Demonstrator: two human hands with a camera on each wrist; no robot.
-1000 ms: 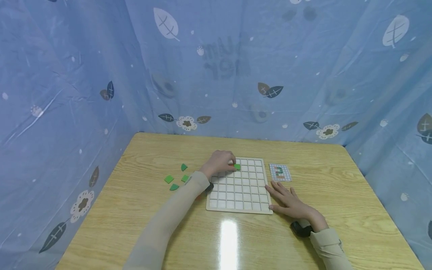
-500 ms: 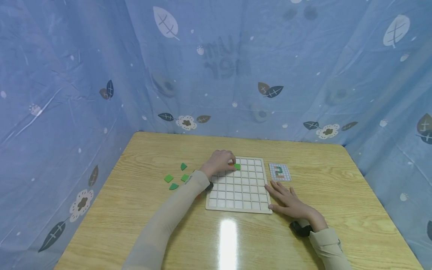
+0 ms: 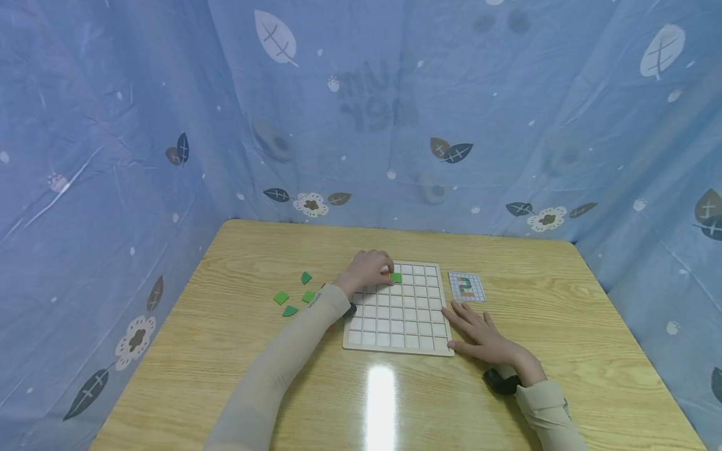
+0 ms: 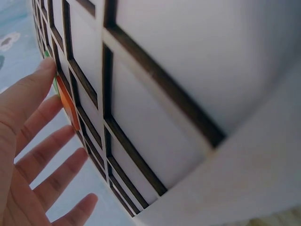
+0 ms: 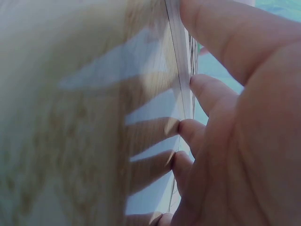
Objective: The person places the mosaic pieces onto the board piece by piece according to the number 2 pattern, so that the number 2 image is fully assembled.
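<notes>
A pale wooden grid board (image 3: pixel 383 326) with white square cells lies mid-table. Near its upper edge, a green square tile (image 3: pixel 397 277) sits beside an orange tile (image 4: pixel 67 102), which appears set in a cell. My left hand (image 3: pixel 366 270) reaches over the board, its thumb and index fingertips at these tiles; in the left wrist view the fingers are spread and fairly straight. Whether they press on a tile is hard to tell. My right hand (image 3: pixel 486 338) rests flat with fingers spread, fingertips touching the board's right edge.
A small pattern card (image 3: pixel 467 287) with a coloured figure lies right of the board. Left of it are loose green tiles (image 3: pixel 281 298), some square and some quarter-round. Red bits (image 3: pixel 330 328) show partly behind the left sleeve. A blue patterned curtain (image 3: pixel 361 125) surrounds the wooden table.
Both hands stay nearly where they were. The orange tile by the left fingertips shows slightly differently. The whole view has shifted a little.
</notes>
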